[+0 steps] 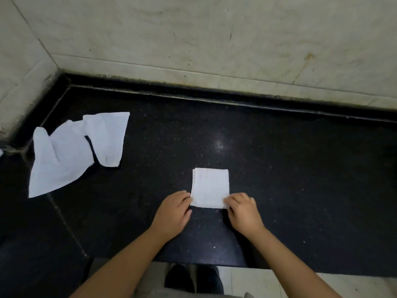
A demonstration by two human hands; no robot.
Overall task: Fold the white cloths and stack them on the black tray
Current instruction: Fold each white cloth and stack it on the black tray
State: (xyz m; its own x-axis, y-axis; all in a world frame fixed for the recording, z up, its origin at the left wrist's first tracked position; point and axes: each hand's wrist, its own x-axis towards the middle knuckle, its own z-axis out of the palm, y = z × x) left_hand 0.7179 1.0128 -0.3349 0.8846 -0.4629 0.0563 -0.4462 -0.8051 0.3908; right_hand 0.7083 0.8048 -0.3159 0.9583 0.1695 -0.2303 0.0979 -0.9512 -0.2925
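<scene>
Lying at lower centre of the frame on the dark desk (279, 168), the folded cloth (210, 187) is pinched at its near corners by the left hand (171, 214) and right hand (243, 211). Soft and light, it is best lifted there.

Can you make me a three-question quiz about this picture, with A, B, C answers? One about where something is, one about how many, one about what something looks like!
1. Where are the hands?
A. At the near corners of the small folded white cloth
B. On the wall
C. On the crumpled cloth

2. How many white cloths lie on the black speckled stone counter?
A. One
B. Two
C. Five

3. How does the far-left white cloth look?
A. Rolled up
B. Neatly folded
C. Crumpled, unfolded

Answers: 1 A, the left hand and right hand pinch the folded cloth. 2 B, two lie on the counter. 3 C, the left cloth is rumpled.
</scene>
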